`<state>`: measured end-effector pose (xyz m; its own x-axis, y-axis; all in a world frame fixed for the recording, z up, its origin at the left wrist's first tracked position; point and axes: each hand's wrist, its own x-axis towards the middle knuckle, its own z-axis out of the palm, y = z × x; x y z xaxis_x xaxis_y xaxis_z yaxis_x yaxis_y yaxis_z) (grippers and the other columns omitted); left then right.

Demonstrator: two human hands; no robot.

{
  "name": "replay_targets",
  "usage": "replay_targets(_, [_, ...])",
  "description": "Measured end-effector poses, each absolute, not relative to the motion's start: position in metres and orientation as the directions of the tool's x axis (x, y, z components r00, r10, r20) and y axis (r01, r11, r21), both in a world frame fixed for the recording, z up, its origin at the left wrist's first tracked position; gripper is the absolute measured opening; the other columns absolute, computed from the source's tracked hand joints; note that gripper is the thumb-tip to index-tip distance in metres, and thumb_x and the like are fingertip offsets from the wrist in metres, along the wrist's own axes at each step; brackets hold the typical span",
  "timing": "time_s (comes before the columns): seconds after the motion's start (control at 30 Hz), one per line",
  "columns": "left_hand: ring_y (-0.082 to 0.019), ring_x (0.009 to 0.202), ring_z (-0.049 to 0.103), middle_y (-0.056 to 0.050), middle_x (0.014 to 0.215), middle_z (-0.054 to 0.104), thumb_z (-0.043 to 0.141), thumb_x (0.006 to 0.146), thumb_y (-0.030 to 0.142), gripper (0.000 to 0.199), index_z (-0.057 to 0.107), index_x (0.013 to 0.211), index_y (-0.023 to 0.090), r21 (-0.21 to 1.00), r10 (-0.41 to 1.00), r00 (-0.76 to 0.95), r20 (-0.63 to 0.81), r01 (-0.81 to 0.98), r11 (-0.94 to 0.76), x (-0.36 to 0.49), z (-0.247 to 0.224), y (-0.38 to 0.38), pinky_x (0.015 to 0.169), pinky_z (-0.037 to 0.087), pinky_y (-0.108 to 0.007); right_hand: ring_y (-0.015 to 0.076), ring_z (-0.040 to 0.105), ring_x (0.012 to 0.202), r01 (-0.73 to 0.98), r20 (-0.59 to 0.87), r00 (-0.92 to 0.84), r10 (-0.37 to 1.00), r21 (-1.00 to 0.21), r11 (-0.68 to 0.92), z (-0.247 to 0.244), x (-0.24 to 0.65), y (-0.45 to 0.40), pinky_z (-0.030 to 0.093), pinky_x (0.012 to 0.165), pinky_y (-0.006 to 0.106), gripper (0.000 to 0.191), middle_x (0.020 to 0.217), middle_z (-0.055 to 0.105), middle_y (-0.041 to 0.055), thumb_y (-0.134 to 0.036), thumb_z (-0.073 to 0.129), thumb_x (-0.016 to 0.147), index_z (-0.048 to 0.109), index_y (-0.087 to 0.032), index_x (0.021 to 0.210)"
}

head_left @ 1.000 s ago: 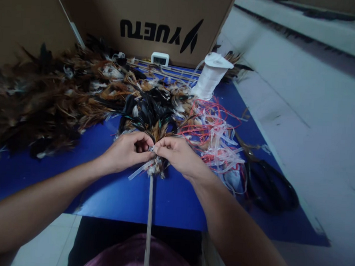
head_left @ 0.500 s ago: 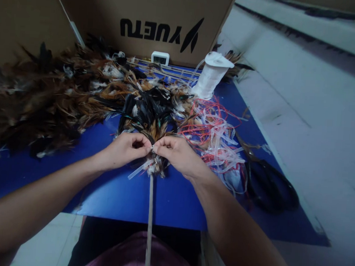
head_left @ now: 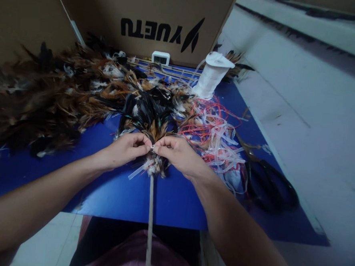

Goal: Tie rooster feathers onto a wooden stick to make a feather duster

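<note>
A bundle of black and brown feathers (head_left: 150, 109) is gathered around the end of a thin wooden stick (head_left: 150, 219), which points down toward my lap. Over the bundle's lower part, my left hand (head_left: 131, 148) pinches a tiny whitish bit, which looks like part of a plastic strip. My right hand (head_left: 173, 151) pinches at the same spot, its fingertips almost touching the left ones. Just below, a short end of clear plastic strip (head_left: 136, 172) sticks out to the left near fluffy pale feather ends (head_left: 155, 168). The fingers hide the exact binding.
Loose feathers (head_left: 56, 97) cover the blue table's (head_left: 179, 205) left and back. Tangled red and clear strips (head_left: 219, 139) and black-handled scissors (head_left: 272, 187) lie right. A white spool (head_left: 212, 77), small digital clock (head_left: 160, 59), thin sticks (head_left: 175, 72) and cardboard box (head_left: 107, 8) stand or lie behind.
</note>
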<state>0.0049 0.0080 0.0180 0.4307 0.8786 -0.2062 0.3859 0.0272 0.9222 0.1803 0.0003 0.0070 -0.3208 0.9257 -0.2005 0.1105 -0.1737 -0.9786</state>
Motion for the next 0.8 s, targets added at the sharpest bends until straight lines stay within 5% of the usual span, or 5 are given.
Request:
replay_targets(0.13, [-0.008,0.064,0.05,0.002,0.073,0.053,0.063,0.07,0.024,0.021,0.053,0.086,0.015,0.913,0.906,0.423,-0.033,0.381,-0.145,0.0059,0.0153,0.008,0.06,0.043,-0.021,0.0071,0.042,0.054,0.1,-0.197,-0.308,0.931,-0.98,-0.174,0.0067,0.1799,0.0004,0.031,0.052,0.021,0.006,0.059,0.053,-0.003,-0.018,0.057,0.07,0.061,-0.014,0.067])
replay_targets(0.27, [-0.009,0.062,0.051,0.003,0.074,0.053,0.068,0.068,0.028,0.032,0.051,0.094,0.017,0.868,0.9,0.435,0.039,0.431,-0.246,0.0043,0.015,0.0055,0.054,0.04,-0.02,0.0076,0.044,0.056,0.094,-0.196,-0.31,0.93,-0.98,-0.175,0.0075,0.1798,0.0005,0.033,0.053,0.021,0.006,0.061,0.054,-0.0021,-0.017,0.056,0.069,0.061,-0.014,0.067])
replay_targets(0.5, [-0.011,0.071,0.055,-0.001,0.079,0.061,0.055,0.082,0.028,0.015,0.064,0.086,0.016,0.731,0.861,0.482,0.163,0.527,-0.434,-0.0004,0.0167,0.0078,0.064,0.042,-0.022,0.0068,0.041,0.053,0.103,-0.191,-0.316,0.929,-0.981,-0.166,0.0072,0.1805,0.0004,0.031,0.051,0.02,0.006,0.057,0.052,-0.0033,-0.019,0.058,0.07,0.061,-0.014,0.067])
replay_targets(0.8, [-0.008,0.06,0.052,0.002,0.068,0.059,0.055,0.079,0.021,0.01,0.063,0.079,0.015,0.627,0.856,0.481,0.188,0.612,-0.482,0.0016,0.0171,0.0063,0.057,0.038,-0.02,0.0067,0.044,0.053,0.092,-0.182,-0.307,0.934,-0.983,-0.162,0.0056,0.1801,0.0011,0.034,0.05,0.019,0.007,0.058,0.055,-0.0025,-0.018,0.058,0.069,0.062,-0.013,0.067])
